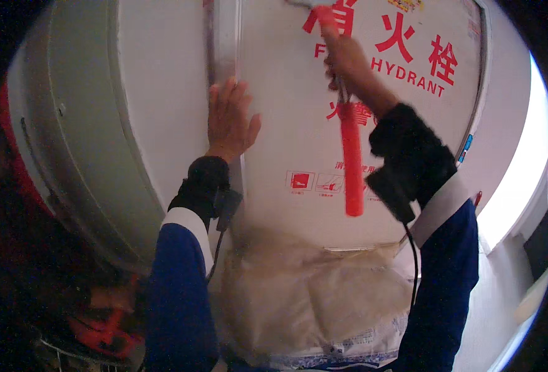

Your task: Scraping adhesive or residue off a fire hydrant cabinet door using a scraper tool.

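Observation:
Before me stands the white door of a fire hydrant cabinet (283, 121), which bears red writing and small pictograms. My left hand (229, 118) lies flat against the metal strip at the door's left side, fingers slightly apart, holding nothing. Higher up, my right hand (348, 58) is closed around a tool with thin metal rods. A long red cylinder (353, 160) hangs below that fist in front of the door, joined to the rods. Above the fist a red part (325, 18) and a bent metal rod (297, 3) show, blurred; the exact kind of tool is unclear.
Brown sacks (311, 293) lie low against the door. A curved pale panel (88, 116) rises at the left, with dark and red items (109, 332) under it. Bright light enters at the right. Black devices with cables sit on both my wrists.

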Demonstrator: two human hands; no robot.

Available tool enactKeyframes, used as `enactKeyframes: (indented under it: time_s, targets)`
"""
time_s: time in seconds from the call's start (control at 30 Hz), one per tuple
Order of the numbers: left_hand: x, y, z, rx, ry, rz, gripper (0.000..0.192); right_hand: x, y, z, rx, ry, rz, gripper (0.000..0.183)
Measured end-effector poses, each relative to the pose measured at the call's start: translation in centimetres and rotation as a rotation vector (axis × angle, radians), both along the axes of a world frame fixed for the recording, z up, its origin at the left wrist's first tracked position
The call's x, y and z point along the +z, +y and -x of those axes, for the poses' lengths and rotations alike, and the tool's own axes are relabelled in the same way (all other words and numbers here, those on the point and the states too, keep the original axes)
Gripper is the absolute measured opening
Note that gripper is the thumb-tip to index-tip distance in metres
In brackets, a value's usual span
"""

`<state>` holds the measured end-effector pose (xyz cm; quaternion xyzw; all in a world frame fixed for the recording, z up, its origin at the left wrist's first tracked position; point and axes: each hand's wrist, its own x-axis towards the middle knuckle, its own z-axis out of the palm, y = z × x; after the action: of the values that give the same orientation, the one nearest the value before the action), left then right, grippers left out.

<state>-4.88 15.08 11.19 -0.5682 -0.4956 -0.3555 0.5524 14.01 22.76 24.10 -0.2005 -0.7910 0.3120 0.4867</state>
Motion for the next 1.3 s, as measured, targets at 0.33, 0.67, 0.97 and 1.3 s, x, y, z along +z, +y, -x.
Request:
enactKeyframes:
  time_s: [0.33,0.67,0.97,1.3]
  targets:
    - [-0.3,0.7,0.2,-0.05,0.047,-0.066,0.038,-6.9,0.4,0.8,-0.257,-0.036,-0.175,0.04]
    - [0.1,0.0,0.7,-0.157,0.018,-0.13,0.019,-4.8,-5.2,1.7,-0.321,-0.132,0.083,0.036]
    - [-0.7,-0.5,1.0,-0.206,0.002,-0.101,0.023,0.9,-5.9,3.4,-0.253,-0.102,0.04,0.028]
    - [-0.5,0.2,0.6,-0.275,0.012,-0.111,0.025,3.2,-7.6,3.7,-0.271,0.017,0.227,0.035]
